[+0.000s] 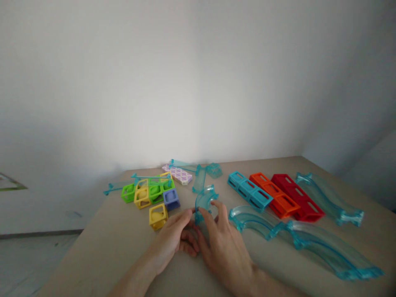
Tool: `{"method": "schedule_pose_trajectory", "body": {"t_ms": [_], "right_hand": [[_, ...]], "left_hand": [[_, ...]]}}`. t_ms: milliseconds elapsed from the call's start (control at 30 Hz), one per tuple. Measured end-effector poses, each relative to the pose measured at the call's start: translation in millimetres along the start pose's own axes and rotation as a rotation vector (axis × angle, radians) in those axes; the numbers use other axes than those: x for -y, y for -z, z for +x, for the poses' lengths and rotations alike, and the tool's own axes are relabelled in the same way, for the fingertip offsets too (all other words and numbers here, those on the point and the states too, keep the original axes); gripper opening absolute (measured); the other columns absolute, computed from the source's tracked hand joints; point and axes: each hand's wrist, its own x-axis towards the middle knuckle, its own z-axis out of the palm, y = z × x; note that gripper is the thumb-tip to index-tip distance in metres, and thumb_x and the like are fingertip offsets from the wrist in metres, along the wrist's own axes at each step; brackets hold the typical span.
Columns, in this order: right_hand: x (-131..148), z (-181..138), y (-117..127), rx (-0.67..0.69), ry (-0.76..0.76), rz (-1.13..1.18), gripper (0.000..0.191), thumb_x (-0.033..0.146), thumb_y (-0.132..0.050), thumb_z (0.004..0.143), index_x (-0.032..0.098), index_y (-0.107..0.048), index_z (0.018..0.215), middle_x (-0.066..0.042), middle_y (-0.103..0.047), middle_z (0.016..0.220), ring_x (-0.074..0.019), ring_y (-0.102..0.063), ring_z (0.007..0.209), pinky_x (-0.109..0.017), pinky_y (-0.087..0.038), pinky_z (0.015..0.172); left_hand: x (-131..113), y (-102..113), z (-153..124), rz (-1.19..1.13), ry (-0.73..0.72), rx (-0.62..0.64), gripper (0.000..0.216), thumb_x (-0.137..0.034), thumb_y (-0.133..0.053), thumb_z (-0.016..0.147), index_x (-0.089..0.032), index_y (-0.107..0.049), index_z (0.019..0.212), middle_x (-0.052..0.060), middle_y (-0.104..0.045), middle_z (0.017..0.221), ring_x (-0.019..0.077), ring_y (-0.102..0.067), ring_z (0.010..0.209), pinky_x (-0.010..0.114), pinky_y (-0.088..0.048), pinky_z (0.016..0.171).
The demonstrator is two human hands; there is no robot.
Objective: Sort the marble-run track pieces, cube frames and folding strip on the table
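Observation:
A short curved piece of clear teal track (204,199) lies in front of me, its near end between my hands. My left hand (178,234) pinches that end from the left, thumb on top and fingers curled below. From the right, my right hand (221,241) grips the same end, with its index finger bent over it. The fingertips partly hide this end. Beyond the curved piece, a straight teal track (199,179) sits close to its far end. Just left of my left hand stands a yellow cube frame (158,216).
Joined green, yellow and purple cubes (155,190) stand at left, teal tracks across them. Behind lies a purple-white patterned block (177,173). At right are blue (250,190), orange (274,194) and red (297,198) block frames, plus long wavy teal tracks (332,247). A wall closes the back.

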Motion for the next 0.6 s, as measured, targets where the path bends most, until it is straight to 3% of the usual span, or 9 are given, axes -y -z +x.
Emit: {"method": "schedule_pose_trajectory", "body": {"t_ms": [100, 233, 367, 600], "right_hand": [[1, -1, -1, 0.02, 0.074, 0.036, 0.044, 0.014, -0.052, 0.086, 0.018, -0.051, 0.129, -0.018, -0.046, 0.137, -0.0253, -0.066, 0.098, -0.037, -0.059, 0.077], [-1, 1, -2, 0.068, 0.154, 0.101, 0.038, 0.008, -0.046, 0.086, 0.015, -0.056, 0.122, -0.013, -0.062, 0.117, -0.0229, -0.065, 0.1, -0.037, -0.056, 0.088], [-4, 2, -9, 0.07, 0.153, 0.085, 0.045, 0.007, -0.046, 0.085, 0.009, -0.052, 0.129, -0.017, -0.06, 0.126, -0.0257, -0.061, 0.112, -0.039, -0.053, 0.096], [-4, 0, -15, 0.128, 0.085, 0.056, 0.057, 0.006, -0.042, 0.083, -0.001, -0.04, 0.14, -0.024, -0.042, 0.145, -0.0282, -0.049, 0.129, -0.039, -0.046, 0.104]], "left_hand": [[2, 3, 2, 0.188, -0.053, -0.028, 0.05, -0.046, -0.055, 0.086, -0.018, -0.053, 0.128, 0.0, -0.063, 0.068, 0.0135, -0.061, 0.047, 0.024, -0.052, 0.043], [5, 8, 5, 0.555, -0.149, -0.079, 0.047, -0.046, -0.047, 0.09, -0.013, -0.061, 0.12, -0.006, -0.048, 0.045, 0.0092, -0.046, 0.03, 0.017, -0.035, 0.03], [8, 10, 7, 0.599, -0.144, -0.087, 0.047, -0.044, -0.045, 0.09, -0.014, -0.059, 0.124, -0.004, -0.052, 0.057, 0.0084, -0.048, 0.032, 0.018, -0.035, 0.029], [9, 12, 7, 0.599, -0.149, -0.058, 0.052, -0.043, -0.047, 0.089, -0.017, -0.05, 0.134, -0.002, -0.057, 0.068, 0.0087, -0.052, 0.036, 0.019, -0.039, 0.032]]}}
